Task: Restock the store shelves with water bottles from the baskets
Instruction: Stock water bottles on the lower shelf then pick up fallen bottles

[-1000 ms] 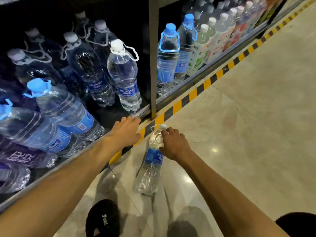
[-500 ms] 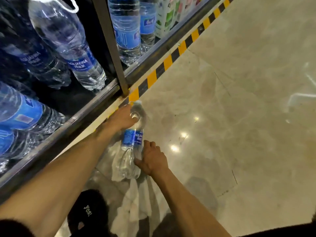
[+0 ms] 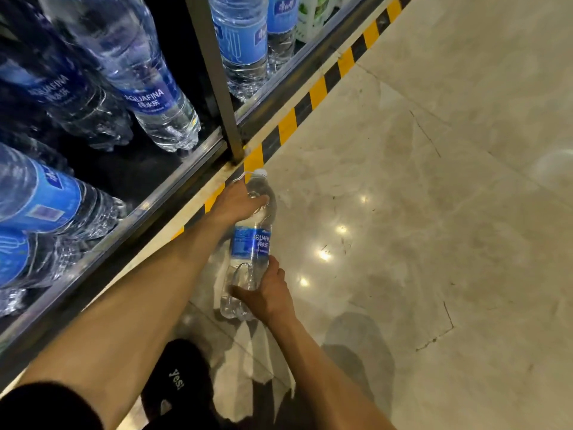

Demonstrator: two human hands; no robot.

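The water bottle [image 3: 251, 240] is gripped by both hands: left hand [image 3: 237, 201] at the shoulder, right hand [image 3: 268, 294] near the base; cap pointed away toward the shelf post [image 3: 217, 79].

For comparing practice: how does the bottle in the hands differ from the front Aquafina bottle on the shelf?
The held bottle lies tilted, gripped by left hand and right hand; the shelf bottle stands untouched. Held bottle's cap shows; shelf bottle's is cropped. Both clear, blue-labelled.
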